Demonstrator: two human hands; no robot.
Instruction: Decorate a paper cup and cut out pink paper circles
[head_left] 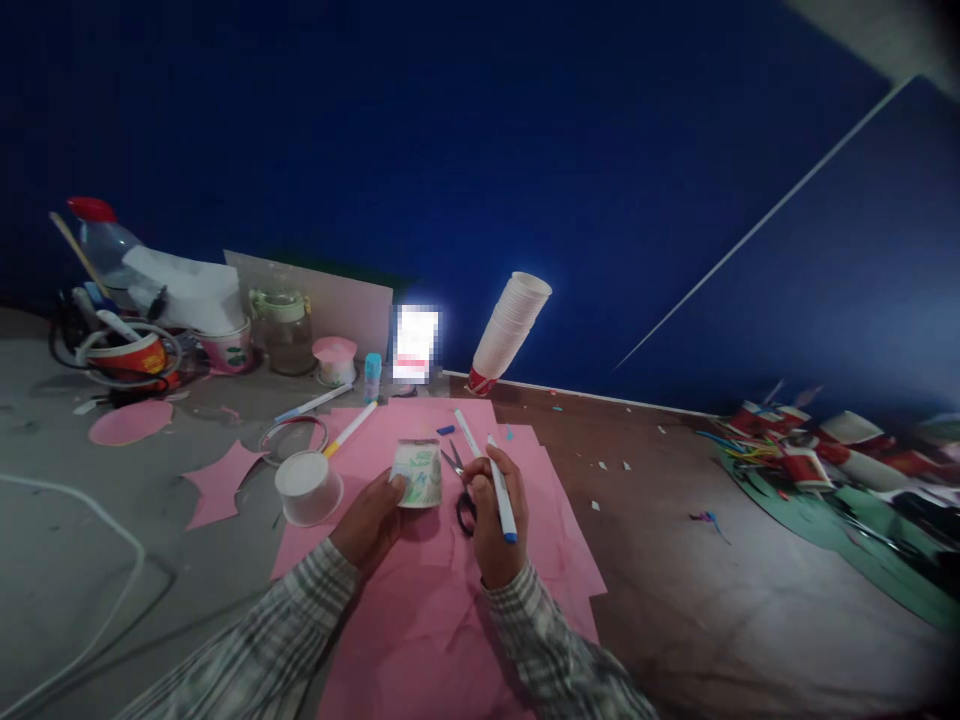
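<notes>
My left hand (pixel 369 522) grips a small paper cup (pixel 418 474) with green drawing on its side, held tilted above a pink paper sheet (pixel 435 610). My right hand (pixel 495 515) is closed around a white marker with a blue end (pixel 501 490), right beside the cup. Black-handled scissors (pixel 459 492) lie on the pink sheet between my hands. Another white pen (pixel 466 432) lies just beyond them.
An upside-down white cup (pixel 307 487) stands left of my hand. A leaning stack of paper cups (pixel 510 332) is at the wall. Jars, a bottle and bowls (pixel 150 320) crowd the back left. Pink cut-outs (pixel 221 480), markers (pixel 349 430) and a cup craft pile (pixel 817 450) lie around.
</notes>
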